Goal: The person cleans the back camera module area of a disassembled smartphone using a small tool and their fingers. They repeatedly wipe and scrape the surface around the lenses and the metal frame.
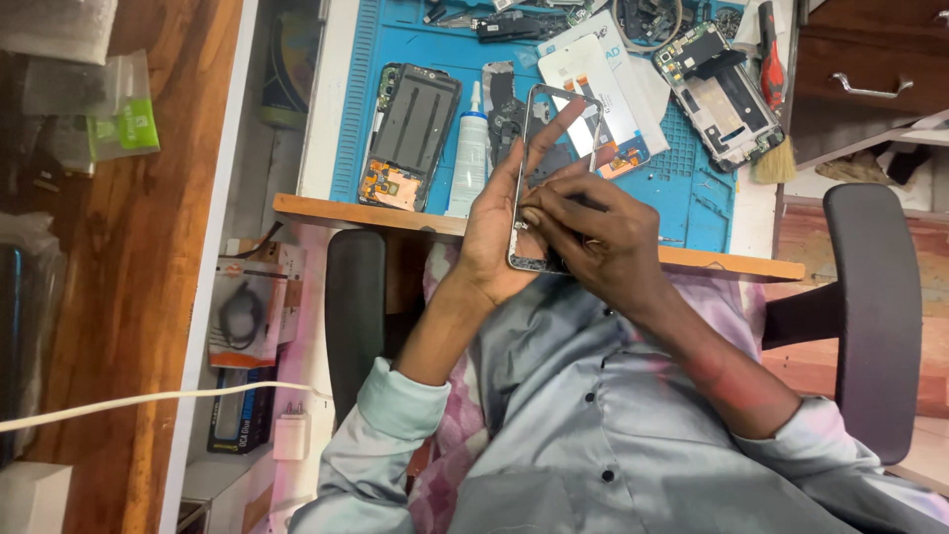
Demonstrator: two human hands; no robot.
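2 hands (499, 213) (593, 222), 3 opened phones (410, 133) (720, 91) (554, 138), 1 glue bottle (471, 153), 1 brush (773, 158), 1 screen panel (596, 71).

This is a small phone repair workshop. A blue repair mat (692, 203) covers the surface (316, 109), and on it lie an opened phone (410, 133) with its insides bare, a second stripped phone (720, 94), a loose screen panel (593, 74), a white glue bottle (471, 148), a red-handled screwdriver (770, 54) and a small brush (774, 163). Boxed chargers and cables (242, 316) sit on a shelf beside the black chair (875, 316).
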